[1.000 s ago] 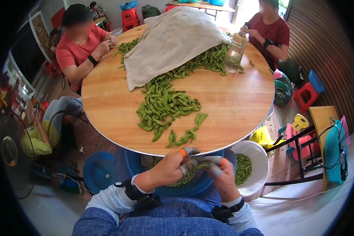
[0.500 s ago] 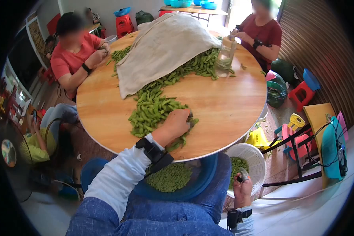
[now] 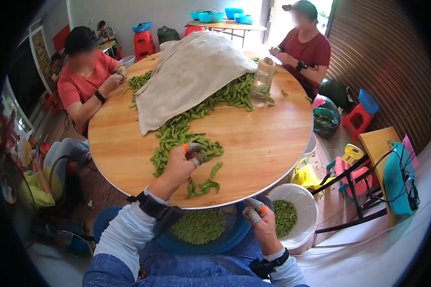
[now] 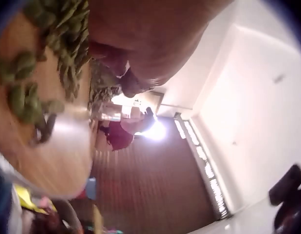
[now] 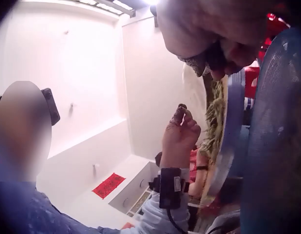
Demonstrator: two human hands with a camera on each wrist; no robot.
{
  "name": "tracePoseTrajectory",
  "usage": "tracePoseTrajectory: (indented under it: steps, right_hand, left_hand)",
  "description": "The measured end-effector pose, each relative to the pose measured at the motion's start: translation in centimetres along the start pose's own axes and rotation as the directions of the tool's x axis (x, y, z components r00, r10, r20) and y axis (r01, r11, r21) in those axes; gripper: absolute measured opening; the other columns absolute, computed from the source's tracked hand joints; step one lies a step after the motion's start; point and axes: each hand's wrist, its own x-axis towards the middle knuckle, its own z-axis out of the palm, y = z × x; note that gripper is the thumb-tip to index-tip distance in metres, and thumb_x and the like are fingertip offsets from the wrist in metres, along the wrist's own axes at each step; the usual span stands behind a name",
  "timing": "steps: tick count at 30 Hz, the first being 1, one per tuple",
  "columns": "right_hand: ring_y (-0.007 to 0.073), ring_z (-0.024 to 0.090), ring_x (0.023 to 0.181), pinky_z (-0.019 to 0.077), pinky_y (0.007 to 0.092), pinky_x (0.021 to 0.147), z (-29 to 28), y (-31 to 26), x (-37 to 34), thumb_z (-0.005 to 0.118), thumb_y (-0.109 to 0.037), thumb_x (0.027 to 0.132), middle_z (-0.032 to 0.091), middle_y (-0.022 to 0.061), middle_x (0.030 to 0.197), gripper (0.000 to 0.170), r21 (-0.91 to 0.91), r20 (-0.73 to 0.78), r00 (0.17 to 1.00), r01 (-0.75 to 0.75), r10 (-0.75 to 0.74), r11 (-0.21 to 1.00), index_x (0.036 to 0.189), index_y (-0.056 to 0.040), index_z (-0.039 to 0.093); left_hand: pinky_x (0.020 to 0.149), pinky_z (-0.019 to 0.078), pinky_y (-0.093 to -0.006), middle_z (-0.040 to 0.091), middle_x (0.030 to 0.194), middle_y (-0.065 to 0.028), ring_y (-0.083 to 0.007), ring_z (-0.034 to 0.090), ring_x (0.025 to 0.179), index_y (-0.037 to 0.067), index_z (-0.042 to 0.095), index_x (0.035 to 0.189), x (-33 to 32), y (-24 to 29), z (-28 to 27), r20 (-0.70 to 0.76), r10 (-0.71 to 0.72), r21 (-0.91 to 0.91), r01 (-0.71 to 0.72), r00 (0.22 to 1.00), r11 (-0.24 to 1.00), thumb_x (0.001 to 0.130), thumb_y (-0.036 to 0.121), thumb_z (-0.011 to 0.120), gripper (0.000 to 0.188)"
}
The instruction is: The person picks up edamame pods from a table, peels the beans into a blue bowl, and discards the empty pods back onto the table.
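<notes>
My left hand [image 3: 173, 167] is over the near edge of a heap of green edamame pods [image 3: 177, 136] on the round wooden table. Grey covers wrap its thumb and forefinger, with an orange band on one; whether a pod is between the fingertips I cannot tell. Several loose pods [image 3: 207, 185] lie on the wood by the wrist. Lower down, my right hand [image 3: 263, 228] hovers between a blue basin [image 3: 234, 245] of shelled beans and a white basket [image 3: 311, 210]. Grey-covered fingertips point up, and no pod shows in them. The right wrist view has this hand [image 5: 214, 29] at the top, fingers bent.
A pale cloth [image 3: 191, 76] covers the large pod heap, beside a clear bottle [image 3: 261, 88]. Two people in red shirts sit at the table's far sides. Pods or husks lie in the white basket. A wooden board with black legs [image 3: 352, 191] stands at the right.
My left hand went from in front of me to the pods and has since shifted slightly there. The right hand dropped to the white basket, then came back up towards the basin. The view has shifted.
</notes>
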Motion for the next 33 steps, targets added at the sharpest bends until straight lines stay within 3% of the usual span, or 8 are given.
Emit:
tracePoseTrajectory:
  steps: [5, 8, 11, 22, 25, 28, 31, 33]
  right_hand:
    - [0.0061, 0.046, 0.065, 0.0355, 0.0174, 0.054, 3.9, -0.4, 1.2, 0.054, -0.011, 0.081, 0.056, 0.0029, 0.085, 0.038, 0.202, 0.268, 0.963, -0.073, 0.017, 0.977, 0.117, -0.0035, 0.043]
    - [0.0064, 0.049, 0.070, 0.0382, 0.0183, 0.058, 5.9, -1.2, 1.1, 0.053, -0.009, 0.081, 0.056, 0.0026, 0.086, 0.036, 0.207, 0.299, 0.953, -0.014, -0.049, 0.978, 0.116, -0.0032, 0.044]
    - [0.0103, 0.051, 0.085, 0.0406, 0.0222, 0.076, 4.9, -0.5, 1.2, 0.054, -0.001, 0.078, 0.056, 0.0048, 0.092, 0.040, 0.012, 0.318, 0.947, -0.062, 0.055, 0.998, 0.117, 0.0010, 0.042]
    - [0.0104, 0.051, 0.086, 0.0411, 0.0232, 0.077, 4.5, 0.3, 0.9, 0.053, -0.003, 0.080, 0.057, 0.0029, 0.090, 0.025, -0.046, 0.418, 0.906, -0.058, 0.072, 0.997, 0.104, 0.0031, 0.052]
    - [0.0111, 0.053, 0.083, 0.0425, 0.0241, 0.073, 4.6, -0.1, 0.7, 0.054, -0.002, 0.078, 0.058, 0.0039, 0.085, 0.022, -0.124, 0.386, 0.922, 0.019, 0.030, 0.992, 0.099, 0.0018, 0.055]
    - [0.0138, 0.055, 0.078, 0.0436, 0.0252, 0.070, 4.4, -0.9, 0.7, 0.056, -0.002, 0.075, 0.059, 0.0066, 0.082, 0.021, -0.324, 0.402, 0.915, 0.166, -0.023, 0.931, 0.095, -0.0006, 0.058]
    - [0.0170, 0.057, 0.076, 0.0440, 0.0256, 0.068, 4.5, -1.3, 1.0, 0.058, -0.002, 0.072, 0.059, 0.0092, 0.080, 0.021, -0.468, 0.442, 0.892, 0.322, -0.098, 0.823, 0.093, -0.0029, 0.059]
    - [0.0176, 0.058, 0.076, 0.0440, 0.0257, 0.068, 4.5, -1.3, 1.1, 0.059, -0.002, 0.071, 0.059, 0.0099, 0.081, 0.021, -0.499, 0.463, 0.875, 0.388, -0.140, 0.775, 0.092, -0.0030, 0.059]
  left_hand:
    - [0.063, 0.0484, -0.0256, 0.058, 0.081, -0.0049, -0.0126, 0.057, 0.071, 0.002, 0.051, 0.095, -6.5, 0.7, 1.0, 0.020, 0.015, -0.463, -0.004, 1.000, 0.886, 0.076, -0.001, 0.058, 0.020]
    - [0.074, 0.0481, -0.0261, 0.058, 0.092, -0.0085, -0.0151, 0.058, 0.083, -0.001, 0.049, 0.099, -9.4, -1.1, 1.5, 0.090, 0.062, -0.487, -0.011, 0.994, 0.873, 0.076, -0.001, 0.058, 0.025]
    - [0.079, 0.0455, -0.0281, 0.057, 0.095, -0.0079, -0.0158, 0.056, 0.089, -0.002, 0.051, 0.099, -11.2, -2.5, 1.2, 0.148, 0.118, -0.478, -0.033, 0.982, 0.878, 0.076, -0.001, 0.058, 0.024]
    - [0.084, 0.0415, -0.0295, 0.054, 0.106, -0.0076, -0.0154, 0.052, 0.096, -0.002, 0.053, 0.101, -12.9, -4.6, 1.4, 0.201, 0.163, -0.504, -0.040, 0.966, 0.863, 0.076, 0.000, 0.059, 0.027]
    - [0.082, 0.0420, -0.0287, 0.055, 0.104, -0.0066, -0.0147, 0.052, 0.094, -0.001, 0.052, 0.104, -13.2, -4.4, 1.4, 0.245, 0.123, -0.402, -0.015, 0.962, 0.915, 0.076, 0.002, 0.060, 0.029]
    - [0.078, 0.0430, -0.0272, 0.057, 0.099, -0.0075, -0.0146, 0.054, 0.088, -0.001, 0.051, 0.104, -12.9, -2.4, -0.1, 0.342, -0.028, -0.054, 0.049, 0.939, 0.997, 0.079, 0.006, 0.058, 0.027]
    - [0.073, 0.0432, -0.0269, 0.058, 0.091, -0.0094, -0.0142, 0.054, 0.082, -0.001, 0.050, 0.104, -11.8, -0.9, -0.7, 0.512, -0.208, 0.204, 0.118, 0.833, 0.972, 0.082, 0.012, 0.054, 0.026]
    - [0.065, 0.0427, -0.0299, 0.058, 0.079, -0.0135, -0.0204, 0.055, 0.072, 0.000, 0.052, 0.100, -11.6, -1.9, -0.4, 0.522, -0.133, 0.295, -0.032, 0.842, 0.955, 0.081, 0.018, 0.053, 0.026]
